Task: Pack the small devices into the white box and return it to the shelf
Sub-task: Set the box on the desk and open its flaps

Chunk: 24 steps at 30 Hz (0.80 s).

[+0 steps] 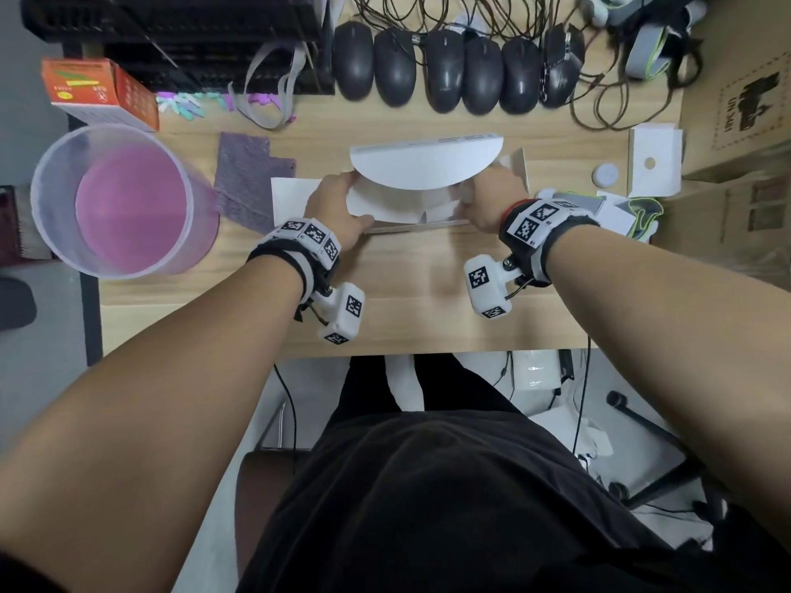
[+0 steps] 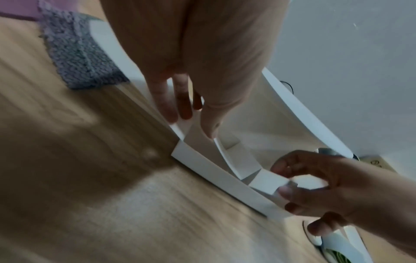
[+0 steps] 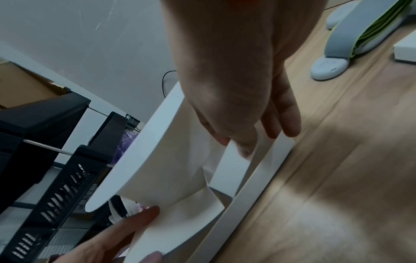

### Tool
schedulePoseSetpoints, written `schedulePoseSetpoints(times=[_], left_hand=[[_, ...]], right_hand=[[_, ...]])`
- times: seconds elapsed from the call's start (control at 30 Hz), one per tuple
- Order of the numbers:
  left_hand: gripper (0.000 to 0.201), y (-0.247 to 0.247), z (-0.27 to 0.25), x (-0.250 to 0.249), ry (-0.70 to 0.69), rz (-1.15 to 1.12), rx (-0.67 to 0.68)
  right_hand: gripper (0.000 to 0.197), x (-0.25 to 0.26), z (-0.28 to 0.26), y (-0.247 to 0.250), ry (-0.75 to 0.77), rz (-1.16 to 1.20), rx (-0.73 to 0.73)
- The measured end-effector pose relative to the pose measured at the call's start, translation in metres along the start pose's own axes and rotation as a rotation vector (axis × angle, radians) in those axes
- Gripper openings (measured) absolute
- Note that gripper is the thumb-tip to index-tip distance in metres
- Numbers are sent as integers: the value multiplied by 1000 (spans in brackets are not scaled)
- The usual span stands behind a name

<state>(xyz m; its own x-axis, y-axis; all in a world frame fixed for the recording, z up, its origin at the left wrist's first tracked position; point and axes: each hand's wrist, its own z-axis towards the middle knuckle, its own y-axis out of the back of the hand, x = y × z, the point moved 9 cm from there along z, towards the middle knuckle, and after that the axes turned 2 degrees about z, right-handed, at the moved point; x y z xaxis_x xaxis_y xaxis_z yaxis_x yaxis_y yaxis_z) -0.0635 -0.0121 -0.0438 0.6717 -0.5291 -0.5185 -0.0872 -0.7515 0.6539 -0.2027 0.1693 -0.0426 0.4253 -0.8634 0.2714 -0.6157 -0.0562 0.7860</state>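
Observation:
A flat white box lies at the middle of the desk with its lid standing open at the back. Inside is a folded white cardboard insert. My left hand is at the box's left end, thumb inside and fingers outside, pinching the insert's flap. At the right end my right hand pinches another flap between thumb and fingers. A round white device and a strapped grey-green device lie to the right of the box. The box's contents are hidden.
Several black mice with tangled cables line the back. A clear jug with a pink bottom, a purple cloth and an orange carton sit left. A black rack stands back left. Cardboard boxes stand right.

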Motion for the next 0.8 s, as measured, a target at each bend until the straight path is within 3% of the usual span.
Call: schedulePoseSetpoints(times=[0.1, 0.33, 0.5, 0.63, 0.8], left_hand=[[60, -2, 3, -3, -37, 91, -7], [52, -8, 8, -4, -81, 318, -32], [49, -16, 6, -7, -96, 495, 2], [48, -20, 5, -13, -142, 573, 7], [51, -20, 7, -18, -214, 568, -23]], right_hand=[[14, -1, -1, -1, 12, 8, -27], [11, -8, -2, -9, 44, 64, -3], [47, -7, -4, -5, 18, 161, 18], [47, -17, -2, -1, -90, 171, 65], [100, -11, -8, 11, -248, 433, 149]])
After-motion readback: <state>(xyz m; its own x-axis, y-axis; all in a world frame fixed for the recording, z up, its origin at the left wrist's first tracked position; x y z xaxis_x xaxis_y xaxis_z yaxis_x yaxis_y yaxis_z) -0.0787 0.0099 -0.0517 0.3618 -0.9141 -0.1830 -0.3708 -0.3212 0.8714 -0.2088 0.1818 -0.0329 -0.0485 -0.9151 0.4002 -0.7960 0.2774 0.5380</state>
